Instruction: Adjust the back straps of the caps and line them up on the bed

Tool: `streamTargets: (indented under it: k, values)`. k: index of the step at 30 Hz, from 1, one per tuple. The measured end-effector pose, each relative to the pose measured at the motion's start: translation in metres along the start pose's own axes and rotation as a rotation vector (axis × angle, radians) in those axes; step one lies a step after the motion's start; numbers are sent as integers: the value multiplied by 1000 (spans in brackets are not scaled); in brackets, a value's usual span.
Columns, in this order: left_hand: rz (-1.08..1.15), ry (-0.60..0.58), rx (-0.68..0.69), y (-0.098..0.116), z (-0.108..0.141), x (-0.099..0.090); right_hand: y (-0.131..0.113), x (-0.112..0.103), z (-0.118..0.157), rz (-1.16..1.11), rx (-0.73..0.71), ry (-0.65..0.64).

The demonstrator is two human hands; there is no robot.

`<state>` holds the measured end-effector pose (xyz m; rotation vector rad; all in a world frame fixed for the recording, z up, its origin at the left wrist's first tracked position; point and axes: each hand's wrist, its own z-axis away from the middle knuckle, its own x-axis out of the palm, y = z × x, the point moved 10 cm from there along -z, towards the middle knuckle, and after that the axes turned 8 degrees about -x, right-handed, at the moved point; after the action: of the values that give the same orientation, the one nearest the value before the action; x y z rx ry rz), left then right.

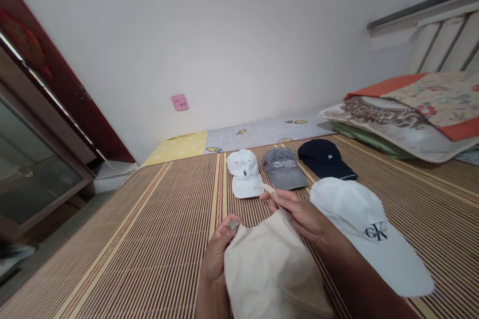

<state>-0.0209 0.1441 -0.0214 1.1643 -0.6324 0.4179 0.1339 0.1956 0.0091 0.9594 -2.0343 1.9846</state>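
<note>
A cream baseball cap (pixel 271 264) is held low in front of me, its back opening facing away. My left hand (pixel 219 249) closes on its left edge, with a small metal buckle (pixel 234 224) by the fingertips. In the fingers of my right hand (pixel 299 212) is the cap's loose strap (pixel 268 188), its end pointing up and left. Beyond lie a white cap (pixel 245 174) with a small dark logo, a grey cap (pixel 284 167) with lettering and a navy cap (pixel 325 158). A larger white cap (pixel 348 214) marked CK rests beside my right forearm.
The caps lie on a striped bamboo mat (pixel 149 239). Folded bedding and pillows (pixel 404 109) are stacked at the right. Yellow cloth (pixel 175 148) and checked cloth (pixel 258 132) run along the wall, where a pink note (pixel 180 102) is stuck. A glass-fronted cabinet (pixel 33 159) stands left.
</note>
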Motion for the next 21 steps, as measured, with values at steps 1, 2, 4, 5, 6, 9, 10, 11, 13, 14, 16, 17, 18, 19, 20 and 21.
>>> streamTargets:
  k: [1,2,4,5,6,9,10,11,13,14,16,17,18,19,20,21]
  values:
    - [4,3,0,-1,-1,-1,1,-1,-1,-9,-2,2]
    - [12,10,2,-2,-3,-3,3,-4,-2,-25,4,16]
    - [36,34,6,-7,-7,-8,10,-18,0,-65,22,78]
    - [49,50,6,-9,-10,-11,12,-26,1,-82,27,113]
    - [61,68,6,-13,-13,-14,12,-32,2,-97,24,139]
    - [83,120,-8,-23,-19,-22,-1,-41,4,-125,-38,149]
    - [92,138,-15,-26,-20,-24,-9,-42,4,-130,-64,144]
    - [99,158,-24,-29,-20,-25,-17,-43,5,-137,-93,149]
    - [108,199,-40,-33,-18,-26,-34,-46,6,-163,-153,184]
    - [109,217,-42,-34,-16,-25,-42,-48,8,-180,-184,206]
    - [72,217,-39,-30,-13,-20,-53,-50,10,-199,-228,232]
    - [29,192,-30,-27,-13,-15,-57,-49,11,-194,-238,231]
    - [-22,158,-18,-24,-13,-10,-61,-48,13,-177,-242,221]
    - [-73,123,-5,-21,-13,-4,-63,-45,14,-151,-245,207]
    - [-116,93,7,-18,-14,0,-65,-41,16,-122,-244,190]
    - [-145,69,18,-16,-14,3,-66,-37,17,-89,-241,173]
